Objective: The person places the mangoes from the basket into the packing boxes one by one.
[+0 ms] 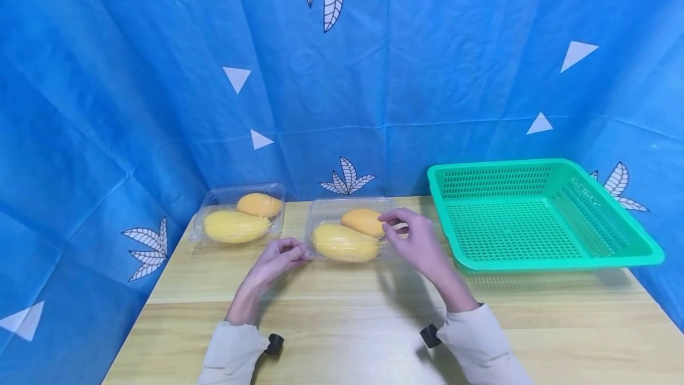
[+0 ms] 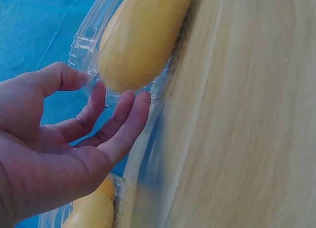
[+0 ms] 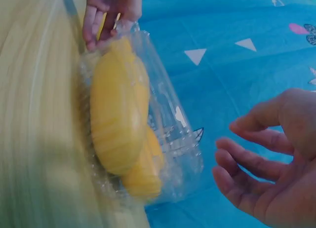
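Note:
A clear plastic clamshell box [image 1: 320, 210] stands at the table's back middle, holding a large yellow mango [image 1: 344, 243] and a smaller orange one [image 1: 363, 221]. My left hand [image 1: 275, 263] pinches the box's near left corner; in the left wrist view its thumb and index fingertip [image 2: 98, 87] meet at the plastic edge. Beside the box's right end is my right hand [image 1: 417, 239], fingers loosely bent. In the right wrist view, that hand [image 3: 276, 159] is apart from the plastic and holds nothing.
Another clear box [image 1: 216, 198] with two mangoes sits at the back left. A green perforated basket [image 1: 534, 263] occupies the table's right side. Behind the wooden table [image 1: 342, 325] hangs a blue patterned cloth [image 1: 438, 76]. A black clip-like piece sits at each wrist.

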Available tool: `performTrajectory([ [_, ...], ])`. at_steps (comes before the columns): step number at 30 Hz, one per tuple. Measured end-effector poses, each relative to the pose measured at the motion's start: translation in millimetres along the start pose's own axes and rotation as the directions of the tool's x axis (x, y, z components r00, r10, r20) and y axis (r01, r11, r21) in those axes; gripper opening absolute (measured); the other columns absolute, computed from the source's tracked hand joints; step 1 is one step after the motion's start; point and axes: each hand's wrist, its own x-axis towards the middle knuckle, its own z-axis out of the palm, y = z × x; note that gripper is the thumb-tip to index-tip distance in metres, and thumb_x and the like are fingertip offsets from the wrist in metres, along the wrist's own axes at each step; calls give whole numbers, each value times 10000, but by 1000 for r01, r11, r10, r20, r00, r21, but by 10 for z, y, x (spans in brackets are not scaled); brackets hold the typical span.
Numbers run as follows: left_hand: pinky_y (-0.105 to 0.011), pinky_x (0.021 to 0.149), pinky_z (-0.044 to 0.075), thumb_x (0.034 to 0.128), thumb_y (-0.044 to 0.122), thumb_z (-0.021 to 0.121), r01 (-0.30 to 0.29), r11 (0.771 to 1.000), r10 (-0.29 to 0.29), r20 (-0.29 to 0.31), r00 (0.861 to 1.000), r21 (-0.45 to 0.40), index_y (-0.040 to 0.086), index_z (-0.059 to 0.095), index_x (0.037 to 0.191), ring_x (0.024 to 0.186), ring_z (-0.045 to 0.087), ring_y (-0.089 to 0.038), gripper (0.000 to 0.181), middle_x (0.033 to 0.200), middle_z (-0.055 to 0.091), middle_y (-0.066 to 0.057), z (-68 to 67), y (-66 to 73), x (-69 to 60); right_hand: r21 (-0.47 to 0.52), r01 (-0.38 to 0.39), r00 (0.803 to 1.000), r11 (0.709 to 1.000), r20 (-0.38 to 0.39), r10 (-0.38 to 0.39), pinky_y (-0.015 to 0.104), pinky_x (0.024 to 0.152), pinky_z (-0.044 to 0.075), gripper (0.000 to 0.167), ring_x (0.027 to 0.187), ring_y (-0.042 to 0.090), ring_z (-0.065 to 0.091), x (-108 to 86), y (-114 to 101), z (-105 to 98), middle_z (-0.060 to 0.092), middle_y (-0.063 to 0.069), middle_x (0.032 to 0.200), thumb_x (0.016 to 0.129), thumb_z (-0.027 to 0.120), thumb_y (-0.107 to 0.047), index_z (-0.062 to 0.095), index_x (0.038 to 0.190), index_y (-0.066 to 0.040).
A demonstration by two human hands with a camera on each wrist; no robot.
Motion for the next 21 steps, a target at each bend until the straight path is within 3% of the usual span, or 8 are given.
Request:
performTrajectory([
  [7,-435,1021,503,1020,16,535,5,1000,-5,-7,1000,-22,-88,577,1056,992,628,-259,117,1030,583,-125,8,-37,18,-58,-40,999,997,2,40,485,896,566,384,1172,422,585,6,128,25,600,211,1317,918,575,114,636,1282,9],
  [16,-426,989,525,992,-32,527,38,990,-45,-49,998,-133,-108,547,1018,961,644,-259,83,1004,571,-125,73,-85,59,-25,-125,991,992,54,126,521,968,520,522,1240,444,546,9,308,28,520,294,1386,944,555,80,457,1453,23],
  [21,-442,1008,513,996,-29,536,38,987,-47,-50,998,-155,-121,546,1040,974,646,-263,103,1008,558,-126,80,-91,65,8,-218,970,976,113,216,516,972,522,605,1259,463,544,-27,339,-22,478,298,1427,963,552,11,351,1534,17],
])
